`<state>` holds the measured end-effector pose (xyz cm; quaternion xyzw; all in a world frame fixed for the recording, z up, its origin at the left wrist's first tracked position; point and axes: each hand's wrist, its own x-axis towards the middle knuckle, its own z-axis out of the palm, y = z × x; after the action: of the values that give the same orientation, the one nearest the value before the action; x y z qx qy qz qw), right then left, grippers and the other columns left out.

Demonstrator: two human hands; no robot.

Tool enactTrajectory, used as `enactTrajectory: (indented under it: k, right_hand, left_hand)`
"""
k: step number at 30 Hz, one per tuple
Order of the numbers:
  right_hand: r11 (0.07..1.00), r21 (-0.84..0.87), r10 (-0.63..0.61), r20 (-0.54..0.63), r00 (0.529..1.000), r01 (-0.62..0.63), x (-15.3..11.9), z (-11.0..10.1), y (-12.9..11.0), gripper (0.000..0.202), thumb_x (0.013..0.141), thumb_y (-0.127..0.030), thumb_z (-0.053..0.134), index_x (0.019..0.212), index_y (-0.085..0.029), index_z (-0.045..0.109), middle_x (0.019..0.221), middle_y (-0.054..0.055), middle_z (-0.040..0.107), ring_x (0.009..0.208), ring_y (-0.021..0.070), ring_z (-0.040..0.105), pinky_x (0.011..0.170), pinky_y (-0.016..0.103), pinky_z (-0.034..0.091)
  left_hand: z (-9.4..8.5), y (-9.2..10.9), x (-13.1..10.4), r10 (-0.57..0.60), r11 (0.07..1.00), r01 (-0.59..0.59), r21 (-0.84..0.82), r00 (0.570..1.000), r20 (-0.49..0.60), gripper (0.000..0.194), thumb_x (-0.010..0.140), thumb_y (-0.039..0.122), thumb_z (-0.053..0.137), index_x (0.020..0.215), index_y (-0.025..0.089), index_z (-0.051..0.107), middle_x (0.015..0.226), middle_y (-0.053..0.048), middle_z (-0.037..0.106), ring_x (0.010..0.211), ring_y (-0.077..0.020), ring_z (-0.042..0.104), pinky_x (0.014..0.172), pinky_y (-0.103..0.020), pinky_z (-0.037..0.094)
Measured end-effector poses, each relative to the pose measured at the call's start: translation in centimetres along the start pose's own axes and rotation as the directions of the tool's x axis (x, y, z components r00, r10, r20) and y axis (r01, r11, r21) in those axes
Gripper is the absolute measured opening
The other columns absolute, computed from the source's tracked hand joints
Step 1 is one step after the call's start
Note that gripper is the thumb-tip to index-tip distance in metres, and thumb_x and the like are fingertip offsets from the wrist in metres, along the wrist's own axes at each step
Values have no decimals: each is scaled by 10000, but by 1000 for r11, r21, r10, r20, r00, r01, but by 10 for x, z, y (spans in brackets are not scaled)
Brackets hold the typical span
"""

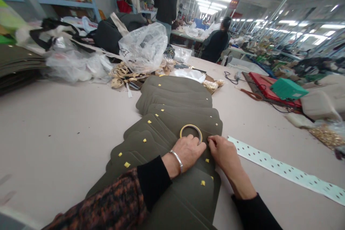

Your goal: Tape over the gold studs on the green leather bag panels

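A fanned stack of dark olive panels (pixel 172 115) runs up the middle of the table, with several small yellow tape pieces stuck on it. My left hand (pixel 188 151), with a silver bangle at the wrist, is closed on the near edge of a yellow tape roll (pixel 182 131), above the panels. Just right of it, my right hand (pixel 222 151) has its thumb and forefinger pinched together at the panels' right edge; whatever lies between the fingertips is too small to make out.
A pale green strip with dark dots (pixel 285 171) lies at the right. Plastic bags (pixel 145 47) and beige straps (pixel 122 75) are heaped behind the panels. A green box (pixel 288 88) rests on a red item at the right. Two people are farther back.
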<state>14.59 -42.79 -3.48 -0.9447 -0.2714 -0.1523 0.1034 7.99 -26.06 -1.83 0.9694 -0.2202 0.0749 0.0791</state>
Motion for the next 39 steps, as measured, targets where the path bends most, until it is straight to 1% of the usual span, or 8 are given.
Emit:
enactTrajectory:
  k: [5,11,15,18,23,31,36,39]
  right_hand:
    - [972,109,195,119,974,-208,3,-8,-3,211,818,-246,521,751,-209,717,751,54,737,693,220,679,626,308,466]
    - [903,358,103,354,929,-237,-10,-31,3,206,785,-253,544,651,-225,697,645,9,706,602,183,644,545,277,432]
    - [748,615,178,173,969,-248,-21,-42,-2,226,855,-337,539,941,-207,702,829,40,726,723,187,663,657,303,513]
    - [744,666,85,-13,996,-55,-24,-48,-15,204,876,-290,545,1019,-211,666,936,57,710,803,178,656,715,303,525]
    - [824,520,-150,-181,972,224,-22,-50,-27,154,887,-157,496,947,-206,630,906,56,678,852,164,629,771,302,506]
    - [899,320,-183,-343,921,298,-27,-43,-29,141,838,-104,507,822,-203,606,724,17,658,656,129,610,635,247,483]
    - [846,530,78,-234,969,60,-29,-49,-39,107,808,-171,563,760,-205,652,653,-6,660,562,117,592,562,232,476]
    - [587,772,359,24,933,-246,-25,-45,-34,136,790,-297,611,716,-194,659,578,-11,640,516,129,594,519,239,494]
  left_hand:
    - [-8,-2,-3,47,999,-47,20,999,-13,104,926,148,422,925,172,523,820,-46,574,753,-212,570,610,-329,517]
    - [-23,-15,-6,29,988,-57,-143,980,-196,167,968,206,391,974,186,557,849,-25,629,792,-168,618,695,-287,531]
    - [-22,-17,-7,36,928,-145,-343,951,-306,328,980,242,408,1305,212,435,1074,-29,668,983,-132,642,860,-259,530]
    - [-19,-13,-7,35,915,-158,-372,948,-315,490,975,272,435,1430,214,262,1213,-53,632,1063,-139,629,912,-270,523]
    - [-16,-6,-6,30,922,-149,-357,947,-319,441,975,299,438,1375,175,300,1193,-71,639,1024,-141,650,879,-254,534]
    - [-25,-4,-7,38,920,-115,-374,978,-206,112,966,204,406,986,179,513,905,-16,647,835,-133,642,729,-234,523]
    - [-24,-2,-4,50,953,-116,-280,972,-231,194,971,198,358,881,177,529,790,-14,606,740,-144,602,665,-245,496]
    - [-25,2,-2,82,960,-155,-235,953,-293,219,969,201,341,859,180,529,764,-10,587,692,-140,569,630,-243,473]
